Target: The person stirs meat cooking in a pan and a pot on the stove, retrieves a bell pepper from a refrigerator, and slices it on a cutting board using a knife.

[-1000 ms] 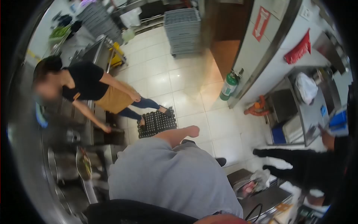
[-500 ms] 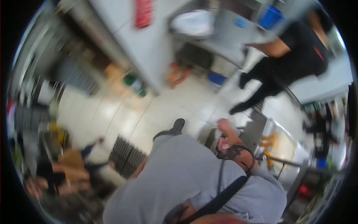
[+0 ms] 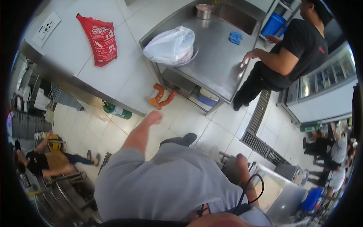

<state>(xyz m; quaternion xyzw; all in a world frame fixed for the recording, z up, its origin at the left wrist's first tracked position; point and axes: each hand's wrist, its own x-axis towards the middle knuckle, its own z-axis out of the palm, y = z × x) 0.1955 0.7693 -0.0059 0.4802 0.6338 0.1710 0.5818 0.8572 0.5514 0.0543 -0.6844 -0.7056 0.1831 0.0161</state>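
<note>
My left hand (image 3: 152,118) is stretched forward over the tiled floor, somewhat blurred, with its fingers not clearly separable. In view it lies just below some orange pipe pieces (image 3: 163,100) on the floor; I see no contact. Lower down at the right, my right hand (image 3: 241,162) hangs beside a grey metal fixture (image 3: 229,168), its fingers mostly hidden from above. No object shows in either hand. Ahead stands a steel table (image 3: 217,51) bearing a white plastic bag (image 3: 170,44) in a metal bowl (image 3: 195,53), a blue cloth (image 3: 235,37) and a metal pot (image 3: 204,12).
A person in black (image 3: 285,53) stands at the table's right side. A red fire blanket pouch (image 3: 102,41) hangs on the white wall; a green cylinder (image 3: 116,110) is below. A floor drain grate (image 3: 261,125) runs at right. Another person (image 3: 51,160) is at left, several more at far right.
The view has turned and sharpened, with the steel table now nearer. My left hand has swung forward into view. The person in black now stands by the table.
</note>
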